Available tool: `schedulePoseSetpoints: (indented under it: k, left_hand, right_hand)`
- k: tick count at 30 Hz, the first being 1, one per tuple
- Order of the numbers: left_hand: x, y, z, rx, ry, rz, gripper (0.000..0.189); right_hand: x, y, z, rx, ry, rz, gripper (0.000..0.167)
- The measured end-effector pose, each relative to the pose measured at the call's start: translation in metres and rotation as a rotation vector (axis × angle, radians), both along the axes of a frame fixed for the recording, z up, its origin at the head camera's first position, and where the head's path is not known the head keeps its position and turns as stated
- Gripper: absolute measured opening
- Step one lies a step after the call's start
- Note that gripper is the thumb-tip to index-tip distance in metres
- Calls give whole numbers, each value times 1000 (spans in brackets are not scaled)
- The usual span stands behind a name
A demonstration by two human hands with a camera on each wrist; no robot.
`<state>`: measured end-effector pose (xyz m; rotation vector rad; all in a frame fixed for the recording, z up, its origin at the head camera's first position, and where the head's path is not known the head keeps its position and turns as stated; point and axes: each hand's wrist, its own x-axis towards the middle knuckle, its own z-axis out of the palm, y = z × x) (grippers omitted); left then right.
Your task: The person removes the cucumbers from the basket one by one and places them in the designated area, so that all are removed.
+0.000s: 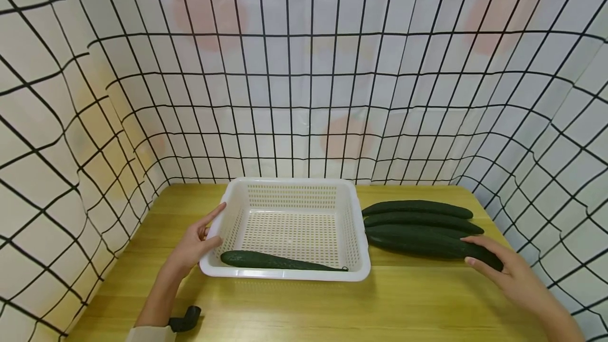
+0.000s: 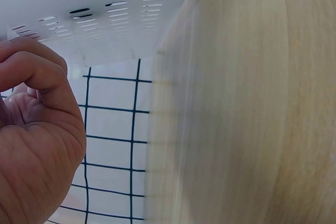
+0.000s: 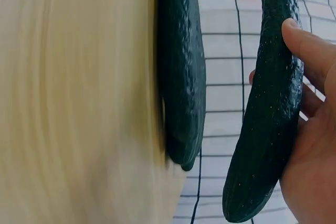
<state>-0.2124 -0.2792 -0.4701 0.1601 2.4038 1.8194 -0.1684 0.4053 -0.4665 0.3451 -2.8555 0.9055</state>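
A white plastic basket (image 1: 288,274) with slotted walls stands at the middle of the table. My left hand (image 1: 195,244) grips its left rim, and in the left wrist view the curled fingers (image 2: 37,61) lie against the outer wall. One dark green cucumber (image 1: 280,262) lies inside along the near wall. To the right of the basket my right hand (image 1: 505,268) holds another cucumber (image 3: 270,93) near one end, thumb on one side and fingers on the other. In the right wrist view this cucumber is raised off the table, apart from the other cucumbers (image 3: 181,72).
Beside the basket's right wall, more cucumbers (image 1: 418,206) lie side by side behind the held one. A black wire grid (image 1: 311,94) over white patterned sheeting encloses the back and sides of the wooden table (image 1: 285,310). A black strap-like piece (image 1: 185,319) is at the left wrist.
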Motion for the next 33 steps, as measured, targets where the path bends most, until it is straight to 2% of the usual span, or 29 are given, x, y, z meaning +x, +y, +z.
schedulePoseSetpoints:
  k: [6,12,17,33]
  left_hand:
    - [0,-2,-2,-3,3,-10,85]
    - [-1,-2,-3,2,5,-8,85]
    - [-2,-2,-1,-1,3,-8,85]
    - [0,-2,-3,-1,3,-3,85]
  right_hand:
    - [1,9,-10,64,18,-3,47]
    - [-9,2,-24,39,55,82,45]
    - [-17,-8,-33,35,44,112,44]
    - [-23,-12,-44,49,114,145,39]
